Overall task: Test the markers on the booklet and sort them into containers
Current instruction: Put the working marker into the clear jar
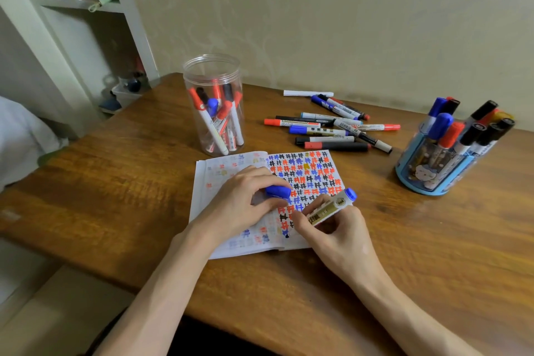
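Right hand [338, 228] gripped the blue marker [329, 208], tip on the booklet [231, 248] mid-surface, left hand [242, 202] pinching its blue cap [278, 191] — risk: cap dropped or marker left uncapped, smearing ink when sorted.

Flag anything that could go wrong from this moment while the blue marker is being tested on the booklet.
1. The left hand rests on the booklet beside fresh marks, so ink may smear.
2. The blue cap sits loosely in the left fingers and could roll away.
3. The right hand holds the marker near the page's inner fold, where a stroke may skip and misjudge the ink.
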### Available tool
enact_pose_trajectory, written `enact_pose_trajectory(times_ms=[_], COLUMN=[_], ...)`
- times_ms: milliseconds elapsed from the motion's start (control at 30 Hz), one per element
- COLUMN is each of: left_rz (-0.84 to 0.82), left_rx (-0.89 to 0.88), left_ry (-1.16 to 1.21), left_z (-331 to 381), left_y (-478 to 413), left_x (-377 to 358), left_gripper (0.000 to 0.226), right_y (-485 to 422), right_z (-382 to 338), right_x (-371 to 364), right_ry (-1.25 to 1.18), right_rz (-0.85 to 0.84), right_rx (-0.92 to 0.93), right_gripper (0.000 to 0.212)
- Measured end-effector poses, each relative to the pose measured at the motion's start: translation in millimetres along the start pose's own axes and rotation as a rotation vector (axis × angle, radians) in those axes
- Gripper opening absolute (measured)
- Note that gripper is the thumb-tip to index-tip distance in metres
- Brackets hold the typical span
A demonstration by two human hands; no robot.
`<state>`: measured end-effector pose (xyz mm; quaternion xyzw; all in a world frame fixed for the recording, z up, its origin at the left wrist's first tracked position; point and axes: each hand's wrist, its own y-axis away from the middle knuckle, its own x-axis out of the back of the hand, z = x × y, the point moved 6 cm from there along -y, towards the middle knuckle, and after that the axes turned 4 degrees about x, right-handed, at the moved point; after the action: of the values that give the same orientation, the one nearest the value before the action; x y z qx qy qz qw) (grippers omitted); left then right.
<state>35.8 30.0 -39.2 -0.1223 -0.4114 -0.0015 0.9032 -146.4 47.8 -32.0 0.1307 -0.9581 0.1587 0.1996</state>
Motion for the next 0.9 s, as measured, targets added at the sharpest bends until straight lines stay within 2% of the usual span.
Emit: enact_pose_trajectory(times_ms=[233, 433, 600, 900], left_rz=[0.027, 0.025, 0.024, 0.038], left_rx=[-0.017, -0.012, -0.008, -0.028], left_ry=[-0.013, 0.002, -0.008, -0.015], left_z=[0.7, 1.4, 0.6, 0.0], left_y=[-0.1, 0.6, -0.2, 0.2], left_x=[-0.1, 0.6, 0.4, 0.7], left_gripper=[0.033, 0.034, 0.034, 0.034], right_y=[0.4, 0.3, -0.3, 0.9], right_z=[0.4, 2.6, 6.4, 3.9], right_x=[-1.8, -2.6, 1.9, -2.4], right_ry=[0.012, 0.065, 0.0, 0.064], right_rz=[-0.032, -0.03, 0.006, -0.039], right_rx=[0.004, 0.008, -0.003, 0.005], right_gripper=[0.007, 0.017, 0.007, 0.019])
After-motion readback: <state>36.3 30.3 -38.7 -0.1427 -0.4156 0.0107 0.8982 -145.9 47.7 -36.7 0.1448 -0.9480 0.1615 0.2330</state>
